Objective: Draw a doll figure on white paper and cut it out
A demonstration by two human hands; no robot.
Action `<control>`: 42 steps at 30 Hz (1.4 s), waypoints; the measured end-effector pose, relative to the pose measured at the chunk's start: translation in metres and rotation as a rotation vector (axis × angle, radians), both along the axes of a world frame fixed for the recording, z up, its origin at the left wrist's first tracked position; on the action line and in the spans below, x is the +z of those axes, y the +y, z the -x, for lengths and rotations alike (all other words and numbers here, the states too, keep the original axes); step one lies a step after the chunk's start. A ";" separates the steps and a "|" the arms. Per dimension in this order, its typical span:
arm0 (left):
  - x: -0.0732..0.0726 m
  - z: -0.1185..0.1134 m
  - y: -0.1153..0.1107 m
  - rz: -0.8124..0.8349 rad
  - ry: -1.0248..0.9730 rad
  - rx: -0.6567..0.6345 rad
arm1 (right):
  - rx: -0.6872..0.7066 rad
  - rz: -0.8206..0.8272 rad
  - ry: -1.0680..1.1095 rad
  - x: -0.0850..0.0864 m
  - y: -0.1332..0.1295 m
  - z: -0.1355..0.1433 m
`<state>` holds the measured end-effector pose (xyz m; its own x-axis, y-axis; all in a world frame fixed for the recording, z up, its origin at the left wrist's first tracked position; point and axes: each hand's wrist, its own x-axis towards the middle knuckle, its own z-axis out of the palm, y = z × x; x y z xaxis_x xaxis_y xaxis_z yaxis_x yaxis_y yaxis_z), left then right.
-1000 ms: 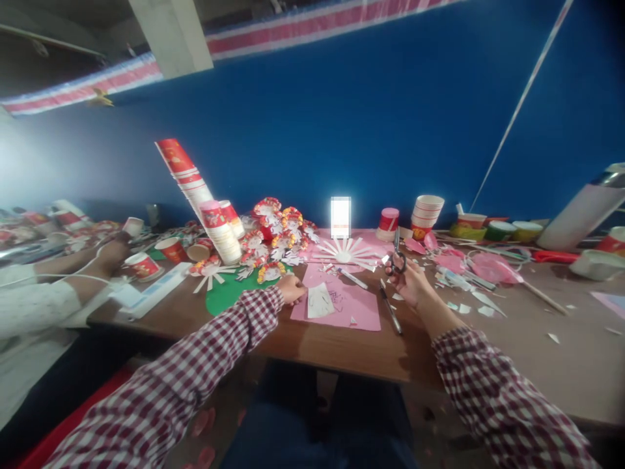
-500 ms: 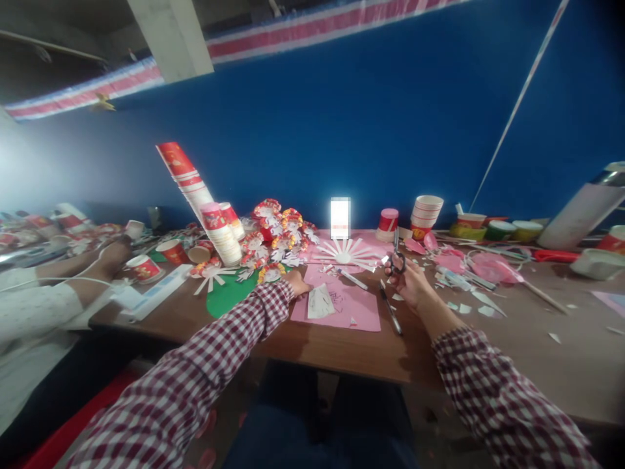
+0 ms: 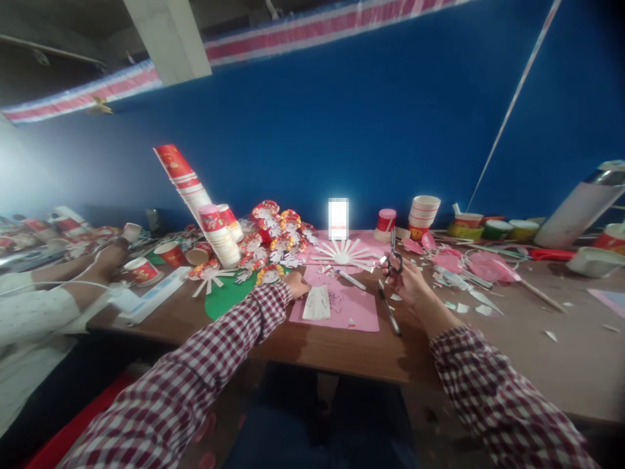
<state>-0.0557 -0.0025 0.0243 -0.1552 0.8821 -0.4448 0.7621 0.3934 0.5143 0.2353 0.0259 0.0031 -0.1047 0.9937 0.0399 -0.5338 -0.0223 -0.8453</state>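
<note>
My left hand [image 3: 295,285] is closed, its thumb and fingertips at the upper left corner of a piece of white paper [image 3: 317,303] with faint drawn lines. That paper lies on a pink sheet [image 3: 359,312] strewn with small dark marks and scraps. A pair of black-handled scissors [image 3: 393,260] is in my right hand [image 3: 409,283], blades pointing up and away. Just left of that hand rests a dark pen [image 3: 389,311]. Beyond the pink sheet is a white fan of paper strips [image 3: 342,256], with a white marker [image 3: 352,281] in front of it.
On the left stand a leaning stack of paper cups [image 3: 195,195] and a heap of red-and-yellow paper crafts [image 3: 280,238] by a green sheet [image 3: 222,301]. Cups [image 3: 424,212], pink scraps [image 3: 488,266] and a flask [image 3: 583,205] are at right. Another person's arm [image 3: 83,277] rests at far left.
The white paper has turned slightly and now lies straighter on the pink sheet, my left hand still at its corner. My right hand with the scissors has hardly moved.
</note>
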 end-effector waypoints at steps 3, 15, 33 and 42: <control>0.000 0.003 -0.001 -0.058 0.005 -0.020 | 0.009 0.003 -0.002 0.000 0.000 0.000; -0.004 0.004 -0.003 -0.287 -0.081 -0.019 | 0.009 0.001 0.006 0.000 -0.001 0.000; 0.006 -0.003 -0.003 -0.456 -0.186 0.020 | 0.019 0.010 -0.004 0.006 -0.005 0.003; 0.008 -0.004 -0.002 -0.485 -0.244 0.042 | 0.056 0.001 -0.036 0.001 -0.005 0.005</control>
